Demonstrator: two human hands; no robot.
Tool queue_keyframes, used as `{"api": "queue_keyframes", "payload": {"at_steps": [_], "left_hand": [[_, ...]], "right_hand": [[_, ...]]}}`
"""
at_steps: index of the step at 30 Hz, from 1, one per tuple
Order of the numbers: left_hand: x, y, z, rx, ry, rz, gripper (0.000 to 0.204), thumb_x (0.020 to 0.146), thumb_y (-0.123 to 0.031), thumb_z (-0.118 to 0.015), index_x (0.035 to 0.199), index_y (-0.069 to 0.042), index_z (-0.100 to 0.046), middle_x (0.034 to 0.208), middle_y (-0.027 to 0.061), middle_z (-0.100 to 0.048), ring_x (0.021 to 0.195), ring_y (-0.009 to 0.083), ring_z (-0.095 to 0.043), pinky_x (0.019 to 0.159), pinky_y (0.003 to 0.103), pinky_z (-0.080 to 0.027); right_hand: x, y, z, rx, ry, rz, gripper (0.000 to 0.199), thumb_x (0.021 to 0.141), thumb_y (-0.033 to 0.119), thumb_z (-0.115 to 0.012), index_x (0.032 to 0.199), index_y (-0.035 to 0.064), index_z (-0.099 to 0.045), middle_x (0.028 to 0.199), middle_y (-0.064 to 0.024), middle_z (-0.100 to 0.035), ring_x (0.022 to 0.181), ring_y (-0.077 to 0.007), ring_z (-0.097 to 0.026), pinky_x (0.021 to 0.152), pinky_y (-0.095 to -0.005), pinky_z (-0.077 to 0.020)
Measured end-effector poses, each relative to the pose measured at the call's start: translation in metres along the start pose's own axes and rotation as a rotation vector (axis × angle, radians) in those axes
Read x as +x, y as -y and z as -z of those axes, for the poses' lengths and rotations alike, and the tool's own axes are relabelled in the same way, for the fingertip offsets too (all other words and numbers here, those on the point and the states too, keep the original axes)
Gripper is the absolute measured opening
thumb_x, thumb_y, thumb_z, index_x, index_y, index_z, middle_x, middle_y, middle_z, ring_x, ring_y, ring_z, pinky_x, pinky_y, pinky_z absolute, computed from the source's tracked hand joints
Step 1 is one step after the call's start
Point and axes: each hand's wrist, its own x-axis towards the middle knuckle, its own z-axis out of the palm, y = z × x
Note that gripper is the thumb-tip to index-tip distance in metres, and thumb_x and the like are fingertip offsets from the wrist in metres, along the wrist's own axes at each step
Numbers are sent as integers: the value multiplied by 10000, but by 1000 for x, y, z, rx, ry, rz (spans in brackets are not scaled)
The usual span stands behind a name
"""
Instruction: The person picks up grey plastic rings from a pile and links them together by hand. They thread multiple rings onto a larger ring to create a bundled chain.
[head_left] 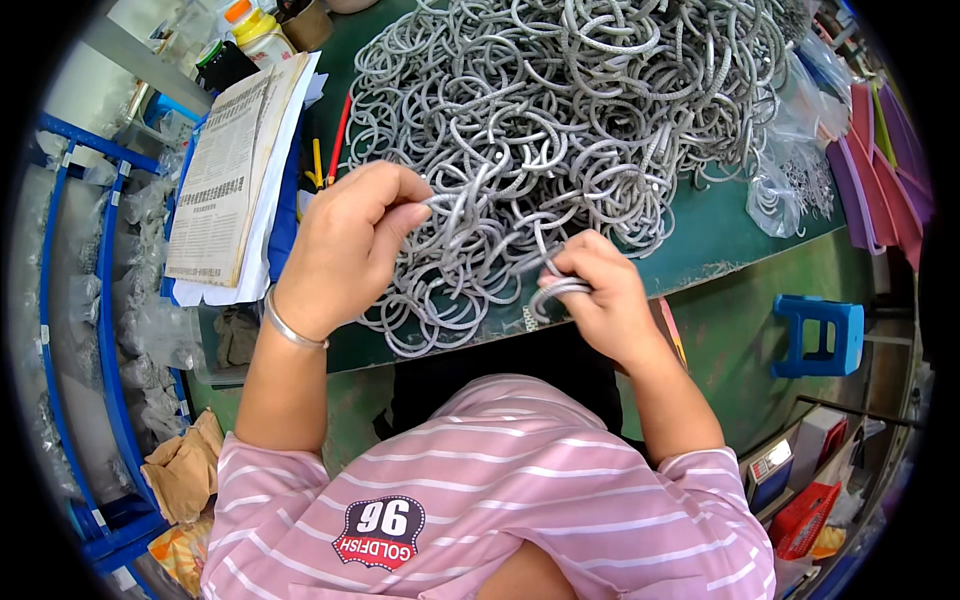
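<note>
The table [720,235] is green, and nearly all of it lies under the heap [570,110] of grey rings — I place everything else by that heap. Left of the heap, at the table's edge, a stack of papers [235,170] leans on white sheets, with a yellow bottle [258,32] just beyond it. Right of the heap lie clear bags [790,185] of more rings, and past them some purple sheets [880,170]. Well below the heap's right side, down on the floor, stands a blue stool [818,335].

My left hand [345,245] rests at the heap's near left edge, fingers curled narrow around one ring [455,205] that still touches the pile; a bangle [290,325] sits on that wrist. My right hand [600,295] is at the heap's near edge too — closed on a small bunch of rings [555,290], held just clear of the table's rim.
</note>
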Motion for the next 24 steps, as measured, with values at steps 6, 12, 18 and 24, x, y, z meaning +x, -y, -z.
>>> {"api": "queue_keyframes", "payload": {"at_steps": [6, 12, 18, 24], "left_hand": [[-12, 13, -19, -52, 18, 65, 120, 834, 18, -585, 947, 17, -624, 813, 72, -590, 701, 146, -534, 644, 258, -431], [-27, -6, -35, -4, -342, 33, 106, 794, 15, -653, 897, -6, -642, 820, 67, -599, 634, 141, -500, 568, 246, -406], [-43, -26, -80, -155, -178, -17, 272, 733, -2, -738, 990, 0, -647, 897, 96, -606, 603, 133, -554, 519, 242, -452], [-32, -39, -95, -152, -167, -131, 290, 752, 33, -680, 1036, 23, -622, 957, 143, -606, 676, 261, -615, 595, 306, -508]], "right_hand": [[-10, -11, 2, 188, -62, -10, 193, 741, -93, -564, 907, -19, -630, 888, -97, -559, 789, -199, -569, 706, -285, -464], [-8, -1, -10, 354, -365, 76, 190, 765, -144, -508, 893, -45, -608, 842, -111, -588, 641, -135, -572, 568, -217, -470], [-13, -2, -12, 544, -186, -321, 134, 914, -2, -503, 1025, 6, -578, 892, -62, -651, 689, -52, -565, 610, -188, -482], [-21, -3, -10, 821, -191, -287, 114, 923, 39, -532, 1025, 18, -578, 918, -65, -672, 703, -49, -569, 628, -170, -463]]}}
